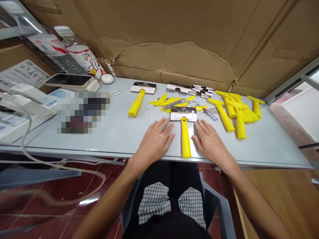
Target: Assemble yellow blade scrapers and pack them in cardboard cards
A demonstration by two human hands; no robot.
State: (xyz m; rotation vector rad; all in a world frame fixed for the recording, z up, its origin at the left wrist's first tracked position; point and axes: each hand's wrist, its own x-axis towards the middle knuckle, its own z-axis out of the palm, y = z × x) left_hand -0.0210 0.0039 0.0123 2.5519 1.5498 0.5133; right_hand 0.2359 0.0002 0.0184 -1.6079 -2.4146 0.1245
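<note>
Between my two hands lies a scraper with a yellow handle (pixel 185 139) and a black-and-white card sleeve (pixel 183 115) over its head. My left hand (pixel 156 137) rests flat on the table to its left, fingers stretched out. On the other side my right hand (pixel 209 137) lies flat too, fingertips close to the card's edge. Neither hand holds anything. Another carded scraper (pixel 136 103) lies further back on the left. Loose yellow blade covers and metal blades (pixel 171 103) are heaped just beyond the card. A small screwdriver (pixel 210 114) lies beyond my right hand.
Several bare yellow handles (pixel 240 122) are piled at the right. Spare card sleeves (pixel 177 87) lie at the back by the cardboard wall (pixel 174 59). Bottles (pixel 83 53), a phone (pixel 69 80) and boxes crowd the left. A cable (pixel 27 146) hangs over the table's left front edge.
</note>
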